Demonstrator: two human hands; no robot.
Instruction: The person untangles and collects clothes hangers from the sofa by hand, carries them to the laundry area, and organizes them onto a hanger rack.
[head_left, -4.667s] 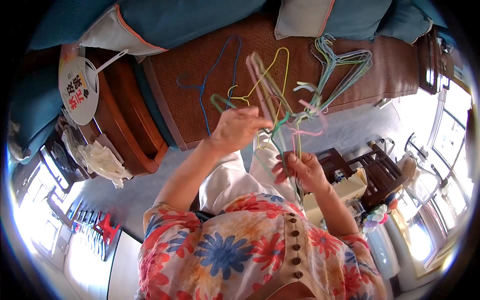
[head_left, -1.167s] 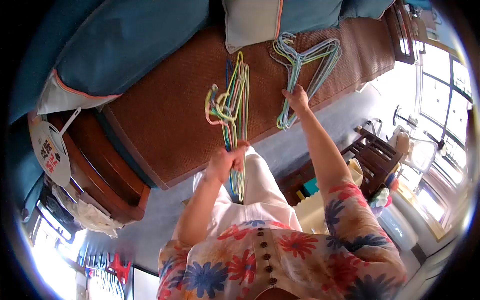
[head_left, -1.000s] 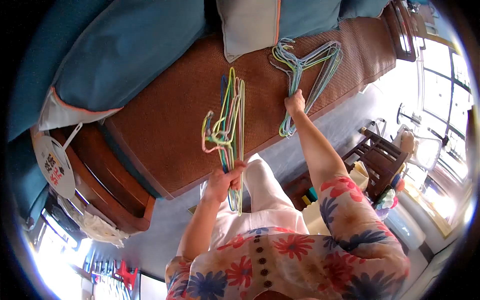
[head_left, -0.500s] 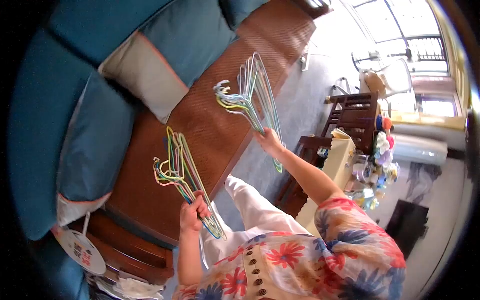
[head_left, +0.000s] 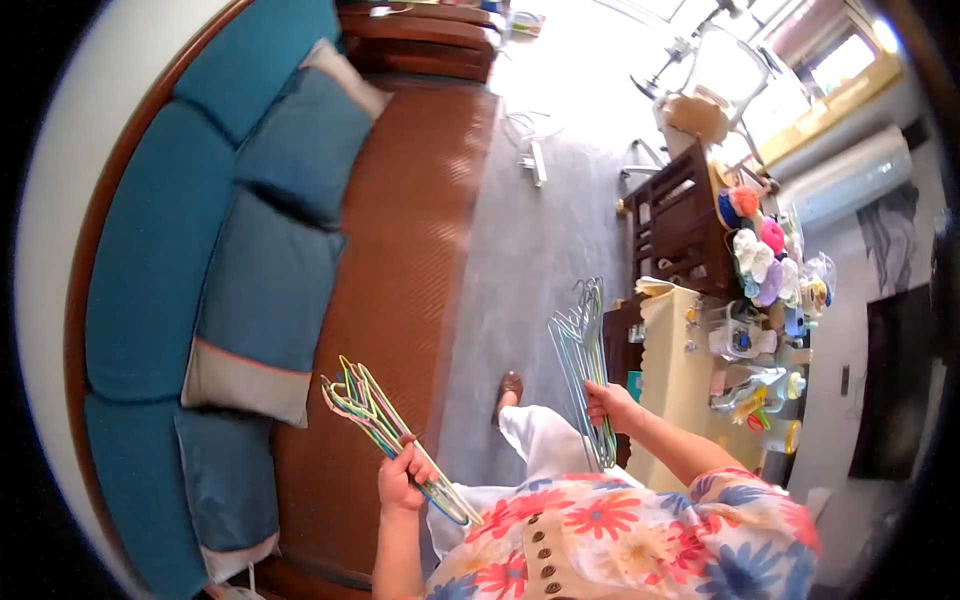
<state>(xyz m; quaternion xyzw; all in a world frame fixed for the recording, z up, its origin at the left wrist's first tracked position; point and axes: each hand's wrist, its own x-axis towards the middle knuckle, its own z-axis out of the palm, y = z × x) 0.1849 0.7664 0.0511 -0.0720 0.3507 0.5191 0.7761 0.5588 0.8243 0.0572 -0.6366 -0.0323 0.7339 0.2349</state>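
Note:
My left hand [head_left: 408, 474] is closed round a bundle of thin clothes hangers [head_left: 372, 413] in yellow, green, pink and blue. Their hooks point away from me, over the edge of the brown sofa seat. In my right hand [head_left: 612, 405] is a second bundle of hangers [head_left: 583, 340], mostly pale blue, green and silver, held above the grey floor close to the cloth-covered table. Both bundles are off any surface. How many hangers each hand holds cannot be made out.
Along the left runs a sofa with a brown mat seat [head_left: 400, 220] and blue cushions [head_left: 265, 280]. A table with a cream cloth [head_left: 665, 370] at the right bears yarn balls [head_left: 770, 237], bottles and containers. Beyond are a dark wooden chair [head_left: 680, 225] and a power strip [head_left: 538, 163] on the floor.
My view has turned toward the floor and table on the right. The right-hand hangers have swung from over the sofa seat to beside the table. Both hands keep their bundles.

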